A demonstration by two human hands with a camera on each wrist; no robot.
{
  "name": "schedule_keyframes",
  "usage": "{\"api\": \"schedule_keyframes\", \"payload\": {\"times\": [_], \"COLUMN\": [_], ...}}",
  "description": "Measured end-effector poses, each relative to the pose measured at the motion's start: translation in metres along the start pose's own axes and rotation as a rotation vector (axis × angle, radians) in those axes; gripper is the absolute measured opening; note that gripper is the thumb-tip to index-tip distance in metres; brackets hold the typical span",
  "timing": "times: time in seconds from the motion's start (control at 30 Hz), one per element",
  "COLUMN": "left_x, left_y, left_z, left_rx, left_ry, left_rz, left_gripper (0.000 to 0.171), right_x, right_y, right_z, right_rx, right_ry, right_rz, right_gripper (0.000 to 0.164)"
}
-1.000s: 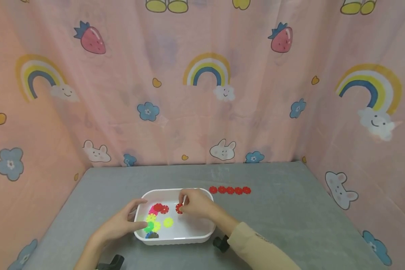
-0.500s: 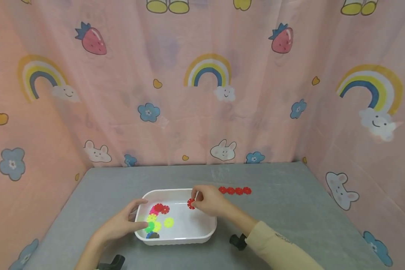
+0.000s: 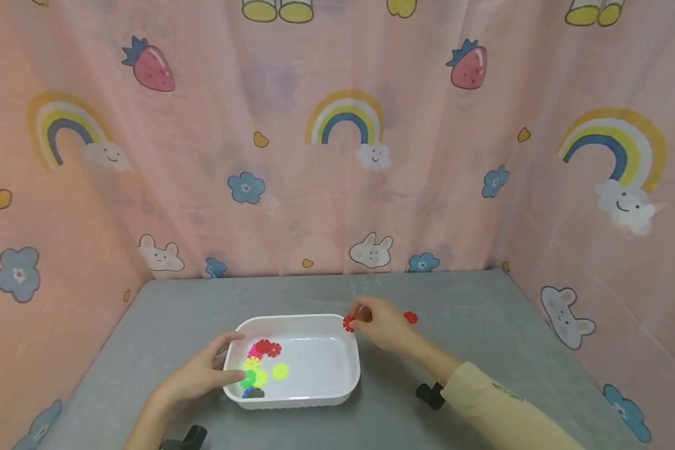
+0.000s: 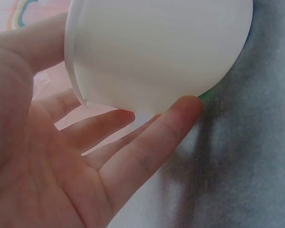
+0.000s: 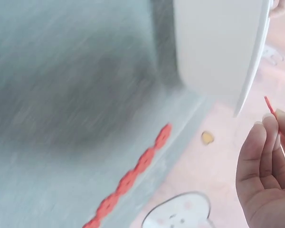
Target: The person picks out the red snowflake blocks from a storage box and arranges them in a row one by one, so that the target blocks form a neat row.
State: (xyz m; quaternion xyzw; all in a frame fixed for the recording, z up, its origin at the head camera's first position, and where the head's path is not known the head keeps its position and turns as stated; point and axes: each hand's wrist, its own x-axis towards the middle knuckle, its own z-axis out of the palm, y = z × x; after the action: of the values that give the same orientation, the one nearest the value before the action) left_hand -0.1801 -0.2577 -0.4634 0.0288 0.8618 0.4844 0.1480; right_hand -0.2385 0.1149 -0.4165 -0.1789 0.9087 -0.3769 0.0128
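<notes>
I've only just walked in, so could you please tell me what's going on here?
A person pinches a red flower-shaped piece in the right grip near the far right corner of a white tray. The left grip holds the tray's left end, where colourful pieces lie inside. Beyond that corner, a row of red pieces lies on the grey tabletop.

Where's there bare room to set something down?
On the grey table, right of the red disc row or left of the left hand. In the white tray, the right half is bare, the left crowded with coloured discs.
</notes>
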Motion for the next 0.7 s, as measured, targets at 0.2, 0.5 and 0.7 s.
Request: {"api": "schedule_keyframes", "payload": {"times": [0.2, 0.5, 0.7], "left_x": [0.0, -0.004, -0.002], "left_y": [-0.001, 0.002, 0.003], "left_z": [-0.001, 0.001, 0.0], "left_rx": [0.001, 0.002, -0.007], "left_ry": [-0.013, 0.005, -0.007], "left_rz": [0.003, -0.012, -0.01], "left_gripper": [0.083, 0.083, 0.081], "right_x": [0.003, 0.003, 0.004], "right_y": [0.026, 0.059, 0.08], "right_z": [-0.017, -0.048, -0.061], "right_rx": [0.016, 0.02, 0.087], "right_ry": [0.032, 0.077, 0.084], "right_rz": [0.035, 0.026, 0.099], "right_gripper": [0.009, 0.008, 0.011]}}
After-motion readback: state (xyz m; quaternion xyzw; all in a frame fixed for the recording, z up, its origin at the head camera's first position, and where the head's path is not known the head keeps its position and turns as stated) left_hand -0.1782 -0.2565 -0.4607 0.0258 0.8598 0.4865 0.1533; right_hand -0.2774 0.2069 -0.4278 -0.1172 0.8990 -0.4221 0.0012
